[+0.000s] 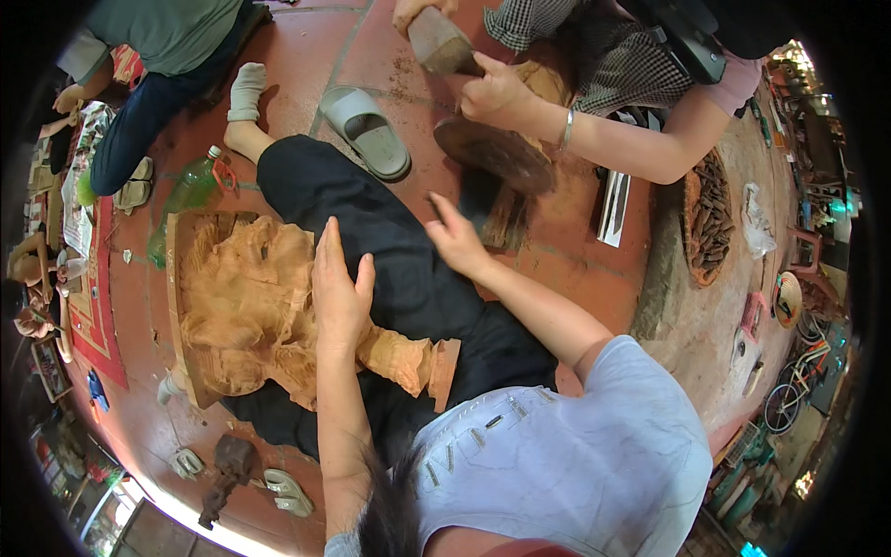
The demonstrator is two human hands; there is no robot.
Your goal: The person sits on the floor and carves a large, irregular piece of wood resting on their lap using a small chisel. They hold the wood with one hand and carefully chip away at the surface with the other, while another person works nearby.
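A light-brown wood carving (246,306) with deep relief lies across my legs. Its broad flat board edge (176,306) is at the left, and a narrow carved stem (401,358) ends in a small block at the right. My left hand (340,290) is at the carving's right side, fingers straight and thumb apart, with nothing gripped in it. Over my dark trousers (371,213), apart from the carving, my right hand (458,243) is raised with its fingers curled. A small dark tip shows at those fingers; what it is cannot be made out.
Ahead, another person's hands hold a wooden mallet (440,42) above a dark round wooden piece (497,153). A grey slide sandal (367,133) and a green bottle (193,184) are on the tiles. A basket of dark tools (710,218) stands right; a dark carved piece (232,464) lies lower left.
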